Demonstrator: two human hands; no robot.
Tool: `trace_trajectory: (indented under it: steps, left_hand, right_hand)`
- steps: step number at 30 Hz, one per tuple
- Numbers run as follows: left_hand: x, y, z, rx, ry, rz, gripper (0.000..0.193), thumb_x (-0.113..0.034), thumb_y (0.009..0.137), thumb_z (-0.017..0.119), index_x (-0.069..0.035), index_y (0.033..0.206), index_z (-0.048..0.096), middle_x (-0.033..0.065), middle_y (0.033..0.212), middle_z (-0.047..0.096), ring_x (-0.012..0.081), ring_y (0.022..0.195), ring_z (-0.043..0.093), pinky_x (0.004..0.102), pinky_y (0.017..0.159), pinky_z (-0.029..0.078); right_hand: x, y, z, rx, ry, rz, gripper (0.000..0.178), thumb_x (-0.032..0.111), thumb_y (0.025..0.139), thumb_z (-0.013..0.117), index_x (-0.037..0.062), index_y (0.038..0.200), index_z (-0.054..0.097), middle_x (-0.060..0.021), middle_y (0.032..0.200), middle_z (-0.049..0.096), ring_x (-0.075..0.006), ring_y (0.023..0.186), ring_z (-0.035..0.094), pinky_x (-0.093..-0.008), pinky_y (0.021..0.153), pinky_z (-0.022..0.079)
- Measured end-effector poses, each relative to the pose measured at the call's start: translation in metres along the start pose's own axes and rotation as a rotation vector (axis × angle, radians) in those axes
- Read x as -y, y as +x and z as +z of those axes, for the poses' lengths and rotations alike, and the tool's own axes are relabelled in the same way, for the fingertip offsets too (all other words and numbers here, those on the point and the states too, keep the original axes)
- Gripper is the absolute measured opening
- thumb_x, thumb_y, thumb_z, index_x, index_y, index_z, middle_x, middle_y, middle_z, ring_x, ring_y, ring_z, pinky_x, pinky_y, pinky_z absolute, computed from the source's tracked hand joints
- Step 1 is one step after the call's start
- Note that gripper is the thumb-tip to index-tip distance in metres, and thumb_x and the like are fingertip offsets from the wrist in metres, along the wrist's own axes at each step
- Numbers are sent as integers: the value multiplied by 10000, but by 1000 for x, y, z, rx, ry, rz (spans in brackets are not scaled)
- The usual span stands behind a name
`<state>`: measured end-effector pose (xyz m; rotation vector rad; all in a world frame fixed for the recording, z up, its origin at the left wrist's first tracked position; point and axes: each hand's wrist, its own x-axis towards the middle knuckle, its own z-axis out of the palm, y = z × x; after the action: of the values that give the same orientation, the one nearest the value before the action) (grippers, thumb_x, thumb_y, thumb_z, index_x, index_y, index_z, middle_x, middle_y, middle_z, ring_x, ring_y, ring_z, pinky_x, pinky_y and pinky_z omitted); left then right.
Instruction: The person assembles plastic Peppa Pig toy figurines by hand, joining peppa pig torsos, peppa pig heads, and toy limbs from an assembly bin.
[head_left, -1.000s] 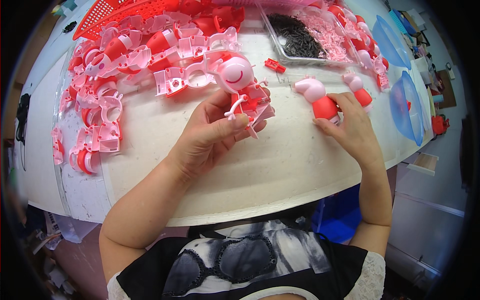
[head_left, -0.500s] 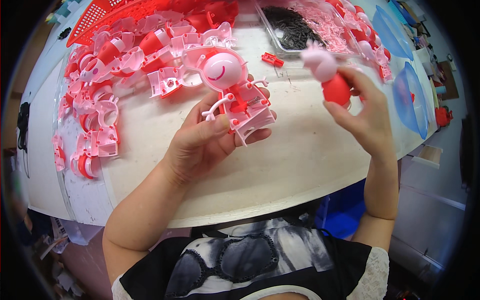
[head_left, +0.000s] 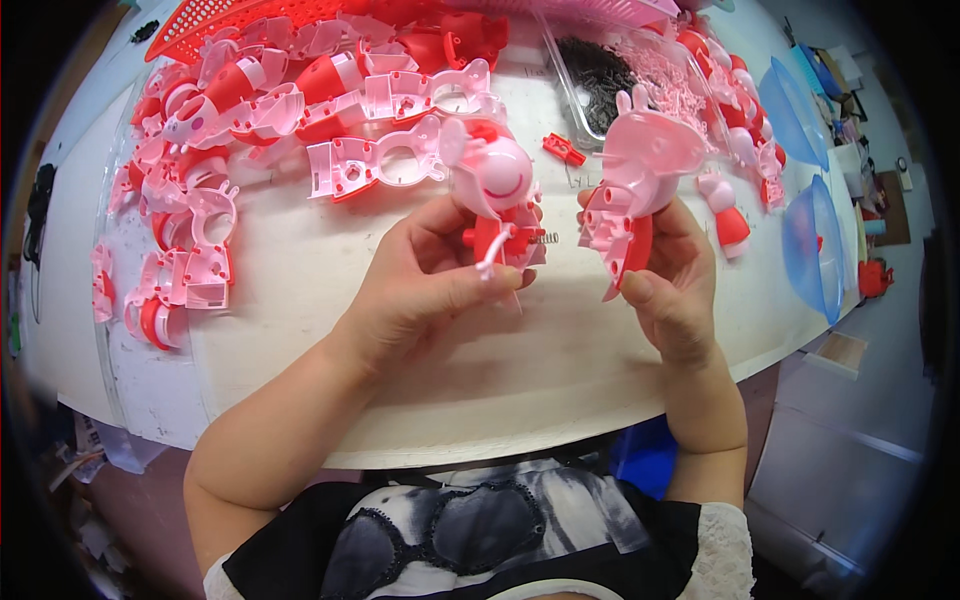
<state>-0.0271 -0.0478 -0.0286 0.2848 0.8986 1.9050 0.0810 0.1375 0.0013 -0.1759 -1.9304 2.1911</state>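
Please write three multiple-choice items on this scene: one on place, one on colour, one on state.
1. Where does the clear tray of dark small parts sit?
A. beyond the hands
B. at the table's near edge
C. on the floor

2. What colour are the two shallow bowls at the right?
A. green
B. blue
C. yellow

3. What is the right hand doing?
A. resting flat
B. holding a pink and red toy half
C. hanging empty

A: the tray lies at the far side.
B: both are translucent blue.
B: its fingers grip the shell, while the left hand holds another toy piece.

Bright, even overhead light, soft shadows (strong fisheye bending, dark rim).
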Motion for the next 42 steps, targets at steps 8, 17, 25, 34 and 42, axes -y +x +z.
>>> trace_trajectory:
  steps: [8,17,25,34,42]
  left_hand:
    - [-6,-4,4,-44,37,7,642,-111,649,745,19,1208,459,121,1125,568,214,1011,575,355,877,477]
    - [-1,-5,4,1,85,88,608,2,679,730,77,1210,442,102,1111,537,154,974,541,287,843,510]
    - [-2,-6,6,5,154,109,647,70,659,710,30,1238,424,105,1136,521,166,1016,529,325,839,510]
    - [1,-4,4,7,128,115,620,61,667,713,33,1221,436,100,1132,523,179,1047,525,334,873,498]
    - [2,-3,4,3,170,124,612,47,662,727,31,1208,452,90,1127,525,176,1032,535,331,883,486]
  right_hand:
    - [-14,3,0,24,119,69,743,187,655,786,-26,1249,393,-164,1219,505,-204,1095,515,-339,952,399]
    - [-17,-5,-2,-27,51,53,861,163,597,817,-7,1295,341,-201,1247,472,-250,1150,483,-386,986,374]
    - [-33,-12,-10,-147,-49,-158,881,185,604,830,21,1303,320,-94,1212,485,-216,1074,525,-340,869,480]
    - [-17,-9,9,-85,-8,60,934,210,589,842,27,1321,291,-105,1226,471,-216,1046,537,-318,780,523]
    - [-18,-7,9,-95,-46,39,998,158,546,811,49,1368,257,-114,1281,455,-240,1167,474,-381,957,422]
